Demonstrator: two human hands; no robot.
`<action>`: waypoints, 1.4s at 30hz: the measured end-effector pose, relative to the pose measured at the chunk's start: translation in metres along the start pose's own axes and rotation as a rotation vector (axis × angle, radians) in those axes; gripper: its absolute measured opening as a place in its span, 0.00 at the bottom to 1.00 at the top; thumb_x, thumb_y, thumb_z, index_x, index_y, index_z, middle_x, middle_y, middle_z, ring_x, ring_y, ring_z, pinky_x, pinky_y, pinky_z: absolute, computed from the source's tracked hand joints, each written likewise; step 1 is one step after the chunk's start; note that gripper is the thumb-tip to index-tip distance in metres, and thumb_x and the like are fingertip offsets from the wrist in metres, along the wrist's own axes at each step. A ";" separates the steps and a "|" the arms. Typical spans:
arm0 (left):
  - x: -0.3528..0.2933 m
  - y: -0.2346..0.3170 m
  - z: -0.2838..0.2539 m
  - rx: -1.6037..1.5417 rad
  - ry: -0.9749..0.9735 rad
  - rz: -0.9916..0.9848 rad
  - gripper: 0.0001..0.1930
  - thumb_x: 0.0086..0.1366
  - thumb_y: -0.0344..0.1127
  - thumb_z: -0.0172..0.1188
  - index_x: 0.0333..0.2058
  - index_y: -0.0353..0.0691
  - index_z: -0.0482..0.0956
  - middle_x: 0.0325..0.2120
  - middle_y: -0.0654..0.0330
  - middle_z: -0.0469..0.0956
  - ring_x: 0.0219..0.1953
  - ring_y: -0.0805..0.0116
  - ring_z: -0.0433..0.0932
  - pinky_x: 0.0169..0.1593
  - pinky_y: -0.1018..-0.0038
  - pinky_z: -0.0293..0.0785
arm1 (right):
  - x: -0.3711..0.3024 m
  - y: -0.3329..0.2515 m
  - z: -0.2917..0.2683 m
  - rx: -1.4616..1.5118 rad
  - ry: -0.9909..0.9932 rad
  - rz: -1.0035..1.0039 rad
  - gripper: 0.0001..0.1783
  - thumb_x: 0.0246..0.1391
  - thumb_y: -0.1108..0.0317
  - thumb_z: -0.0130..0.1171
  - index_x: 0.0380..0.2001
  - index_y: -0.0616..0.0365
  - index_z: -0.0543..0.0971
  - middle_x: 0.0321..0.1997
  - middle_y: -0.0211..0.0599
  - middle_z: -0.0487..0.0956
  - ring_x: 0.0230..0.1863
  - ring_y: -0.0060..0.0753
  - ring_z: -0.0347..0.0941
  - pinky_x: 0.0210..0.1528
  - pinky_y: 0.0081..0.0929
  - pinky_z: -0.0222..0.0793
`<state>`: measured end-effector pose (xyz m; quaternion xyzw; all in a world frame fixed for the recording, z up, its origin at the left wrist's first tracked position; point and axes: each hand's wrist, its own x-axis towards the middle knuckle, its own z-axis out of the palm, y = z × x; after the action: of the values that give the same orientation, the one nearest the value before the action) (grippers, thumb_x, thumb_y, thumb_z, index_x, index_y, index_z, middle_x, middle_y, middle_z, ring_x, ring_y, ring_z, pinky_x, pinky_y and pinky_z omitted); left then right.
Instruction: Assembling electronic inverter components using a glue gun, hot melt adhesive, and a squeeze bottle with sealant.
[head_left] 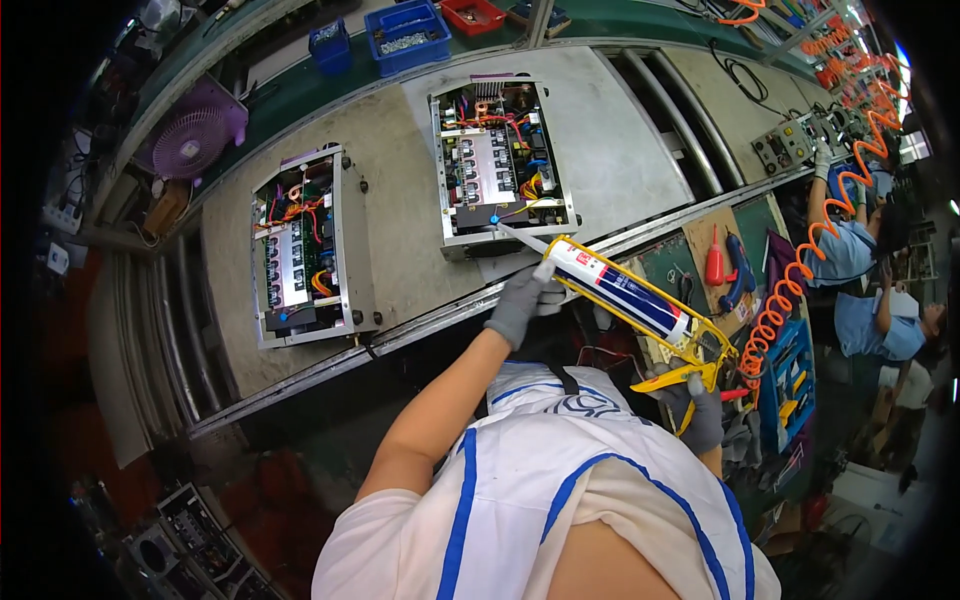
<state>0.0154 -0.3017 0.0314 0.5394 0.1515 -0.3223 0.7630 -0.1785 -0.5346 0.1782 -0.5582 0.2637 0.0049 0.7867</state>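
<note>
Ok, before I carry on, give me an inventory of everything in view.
Caulking gun: one, yellow with white-and-blue cartridge, in both hands
Left electronics unit: one, silver case, open, on bench
Right electronics unit: one, silver case, open, by the nozzle
Bench: one, grey, beneath both units
Blue bins: two, blue, far side
Red bin: one, red, beside them
Fan: one, purple, far left
Coiled hose: at least one, orange, right
Power tool: one, blue and dark, right
Co-workers: at least two, blue clothing, far right
Apron: one, white with blue trim, on wearer
Left hand: one, grey glove, gun's front
Right hand: one, grey glove, gun's handle
Dim edges: unclear
</note>
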 end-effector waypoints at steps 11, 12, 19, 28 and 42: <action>0.011 -0.008 0.052 -0.703 -0.321 -0.191 0.26 0.59 0.48 0.68 0.50 0.43 0.71 0.43 0.58 0.77 0.47 0.61 0.79 0.50 0.57 0.80 | -0.004 -0.026 0.028 -0.099 0.028 0.024 0.33 0.56 0.49 0.61 0.56 0.62 0.71 0.49 0.49 0.80 0.51 0.46 0.78 0.53 0.41 0.75; 0.013 -0.008 0.049 -0.722 -0.325 -0.189 0.25 0.60 0.47 0.68 0.50 0.43 0.71 0.43 0.57 0.77 0.47 0.60 0.80 0.49 0.57 0.80 | -0.002 -0.025 0.028 -0.096 0.029 0.023 0.32 0.57 0.49 0.60 0.56 0.62 0.70 0.49 0.49 0.79 0.52 0.44 0.78 0.54 0.42 0.74; 0.012 0.001 0.050 -0.708 -0.296 -0.185 0.25 0.61 0.45 0.67 0.51 0.40 0.71 0.42 0.55 0.78 0.45 0.59 0.81 0.48 0.58 0.82 | 0.002 -0.027 0.027 -0.081 0.001 0.017 0.31 0.57 0.50 0.59 0.56 0.63 0.70 0.48 0.49 0.80 0.51 0.45 0.78 0.54 0.41 0.74; 0.011 0.011 0.053 -0.728 -0.322 -0.179 0.23 0.62 0.46 0.66 0.50 0.40 0.72 0.42 0.55 0.79 0.44 0.59 0.82 0.46 0.59 0.83 | -0.001 -0.053 0.045 -0.134 0.028 0.018 0.29 0.58 0.52 0.58 0.55 0.64 0.71 0.45 0.49 0.80 0.49 0.46 0.78 0.54 0.42 0.74; -0.008 0.034 0.060 -0.842 -0.276 -0.170 0.23 0.62 0.48 0.65 0.47 0.38 0.72 0.38 0.53 0.80 0.36 0.59 0.82 0.34 0.66 0.84 | -0.002 -0.073 0.058 -0.271 0.007 -0.059 0.29 0.57 0.56 0.56 0.53 0.70 0.72 0.45 0.51 0.81 0.49 0.44 0.79 0.51 0.36 0.75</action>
<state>0.0247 -0.3471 0.0832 0.1196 0.2100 -0.3628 0.9000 -0.1342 -0.5102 0.2569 -0.6668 0.2470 0.0153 0.7030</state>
